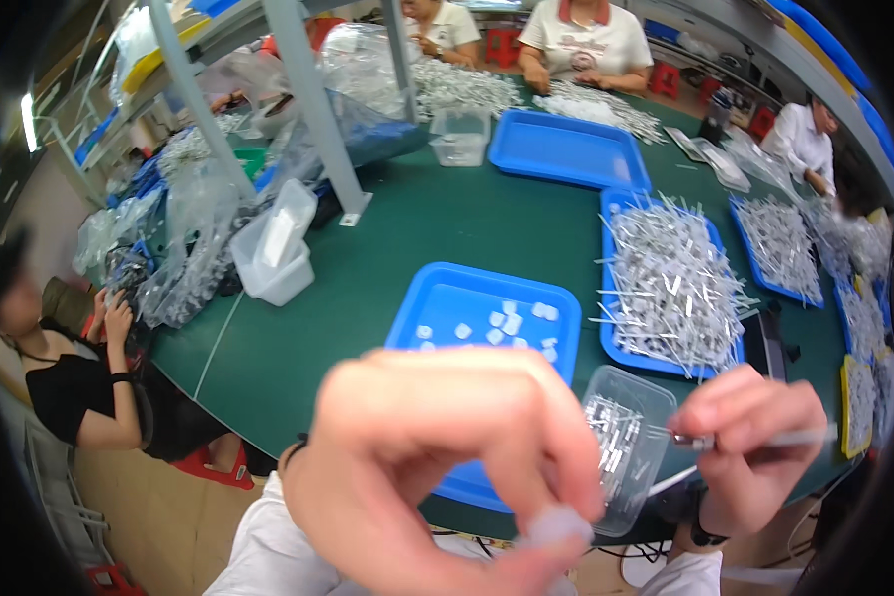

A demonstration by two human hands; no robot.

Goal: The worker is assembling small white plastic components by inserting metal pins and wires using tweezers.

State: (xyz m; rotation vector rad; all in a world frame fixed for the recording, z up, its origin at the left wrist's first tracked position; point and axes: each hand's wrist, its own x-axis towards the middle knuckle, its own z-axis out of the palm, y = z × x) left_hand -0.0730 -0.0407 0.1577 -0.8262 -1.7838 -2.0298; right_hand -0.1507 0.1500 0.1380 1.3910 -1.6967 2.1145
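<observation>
The table [437, 223] is green. A piece [558, 527] is pinched by the left hand [437, 417]; rightward, a sideways strip [807, 436] by the right hand [750, 467].

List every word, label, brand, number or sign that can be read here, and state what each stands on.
No text can be read with certainty.
White shirt with red collar, beyond the green table: chest print, too small and blurred to read.
Small translucent piece in the left hand: blurred, no lettering visible.
Clear plastic box: no lettering visible.
</observation>
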